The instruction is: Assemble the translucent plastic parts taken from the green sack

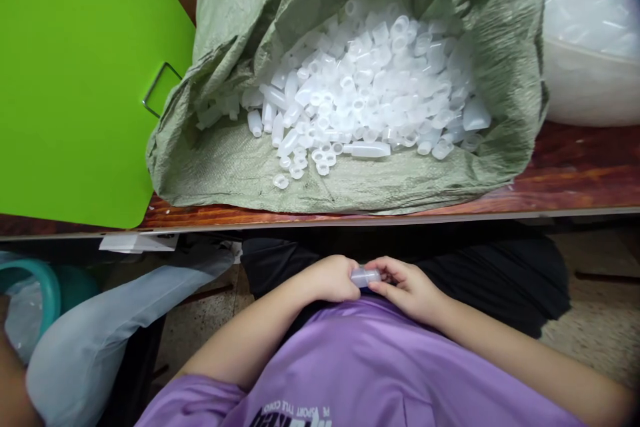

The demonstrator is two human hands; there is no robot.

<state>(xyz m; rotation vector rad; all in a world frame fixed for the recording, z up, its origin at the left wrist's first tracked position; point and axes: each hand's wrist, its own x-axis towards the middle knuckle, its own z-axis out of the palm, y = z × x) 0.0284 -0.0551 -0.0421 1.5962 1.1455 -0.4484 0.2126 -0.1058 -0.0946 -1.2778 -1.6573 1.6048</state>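
Close to my body, a small translucent plastic tube [365,277] lies sideways between my two hands. My left hand [335,278] is closed around its left end. The fingertips of my right hand [407,285] pinch its right end. Beyond my hands, a green woven sack [240,180] lies open on the table, its mouth facing me. Many similar translucent plastic pieces [360,93] are heaped inside, some tube-shaped and some short rings. A few have spilled onto the sack's front lip.
A bright green board [80,80] with a metal handle [155,90] stands at left. At right is a white rounded container [590,80] of clear plastic. The brown table edge [575,203] runs across. Another person's leg [100,333] and a teal bucket [53,293] are at lower left.
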